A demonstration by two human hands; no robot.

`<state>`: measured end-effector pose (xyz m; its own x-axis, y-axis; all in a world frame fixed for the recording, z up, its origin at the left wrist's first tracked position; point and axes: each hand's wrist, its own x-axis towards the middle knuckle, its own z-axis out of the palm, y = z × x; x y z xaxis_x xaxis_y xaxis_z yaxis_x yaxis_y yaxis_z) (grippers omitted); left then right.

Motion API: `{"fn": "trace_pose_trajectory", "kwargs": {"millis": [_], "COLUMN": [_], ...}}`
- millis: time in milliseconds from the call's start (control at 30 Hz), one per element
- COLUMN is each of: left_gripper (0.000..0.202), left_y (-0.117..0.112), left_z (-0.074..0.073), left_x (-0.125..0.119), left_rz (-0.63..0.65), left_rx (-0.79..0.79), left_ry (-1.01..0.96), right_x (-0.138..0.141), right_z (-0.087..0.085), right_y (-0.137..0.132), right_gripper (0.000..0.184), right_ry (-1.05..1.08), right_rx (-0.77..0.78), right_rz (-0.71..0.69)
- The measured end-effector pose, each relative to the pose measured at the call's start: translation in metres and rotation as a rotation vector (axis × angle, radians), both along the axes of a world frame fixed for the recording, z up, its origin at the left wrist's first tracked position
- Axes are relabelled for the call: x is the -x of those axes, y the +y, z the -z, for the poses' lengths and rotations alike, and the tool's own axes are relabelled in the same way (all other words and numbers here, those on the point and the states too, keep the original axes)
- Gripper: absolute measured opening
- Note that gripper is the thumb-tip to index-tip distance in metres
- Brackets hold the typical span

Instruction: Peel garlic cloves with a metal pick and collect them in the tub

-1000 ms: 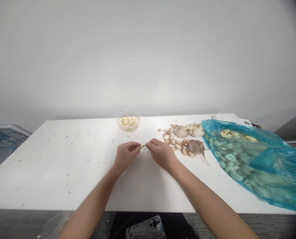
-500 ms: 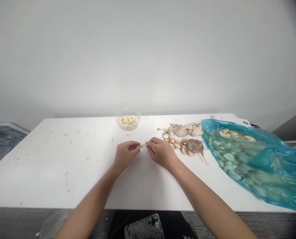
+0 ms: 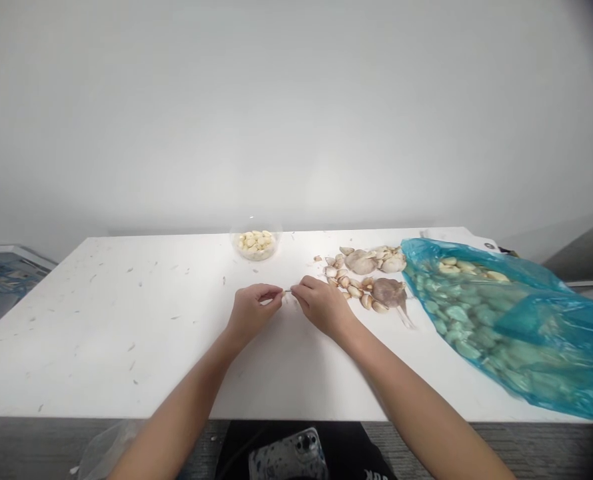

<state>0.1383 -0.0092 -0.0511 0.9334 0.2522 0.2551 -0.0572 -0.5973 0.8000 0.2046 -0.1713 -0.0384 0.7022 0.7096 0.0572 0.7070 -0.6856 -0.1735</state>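
Observation:
My left hand [image 3: 252, 311] and my right hand [image 3: 321, 306] meet just above the white table [image 3: 126, 333], fingertips pinched together on one small garlic clove [image 3: 285, 292]. A thin sliver shows between the two thumbs; I cannot tell whether it is peel or a small tool. Close to the right of my right hand lie loose unpeeled cloves [image 3: 354, 287] and garlic bulbs [image 3: 371, 261]. A small clear bowl of peeled cloves [image 3: 255, 243] stands at the table's far edge, behind my hands.
A large blue plastic bag [image 3: 506, 320] full of garlic fills the table's right side. Bits of peel are scattered over the left half. A phone [image 3: 289, 457] lies below the near edge on a dark surface. A framed panel [image 3: 1, 267] sits at far left.
Both hands stay pinched on the clove; they have shifted slightly away from me, mostly through a small tilt of the view.

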Motion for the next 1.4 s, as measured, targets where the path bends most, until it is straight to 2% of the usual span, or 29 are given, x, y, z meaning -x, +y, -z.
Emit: {"fn": "trace_pose_trajectory", "kwargs": {"millis": [400,633,1067,1400], "left_gripper": [0.011,0.011,0.014,0.012], "left_y": [-0.0022,-0.0006,-0.0013,-0.0016], "left_z": [-0.0060,-0.0034,-0.0042,-0.0040], "left_x": [0.0004,0.0004,0.0007,0.0006], "left_rz": [-0.007,-0.018,0.004,0.009], "left_rx": [-0.052,-0.054,-0.010,-0.018], "left_ry": [-0.040,-0.034,0.001,-0.028], "right_x": [-0.0009,-0.0002,0.0013,-0.0012], "right_z": [-0.0033,-0.0028,-0.0028,-0.0044], "right_y": [-0.0008,-0.0030,0.0006,-0.0018], "right_gripper": [0.030,0.028,0.030,0.030], "right_ry": [-0.011,-0.073,-0.026,-0.058], "right_rx": [-0.024,-0.124,0.008,-0.042], "right_rz": [0.053,0.022,0.005,0.065]}}
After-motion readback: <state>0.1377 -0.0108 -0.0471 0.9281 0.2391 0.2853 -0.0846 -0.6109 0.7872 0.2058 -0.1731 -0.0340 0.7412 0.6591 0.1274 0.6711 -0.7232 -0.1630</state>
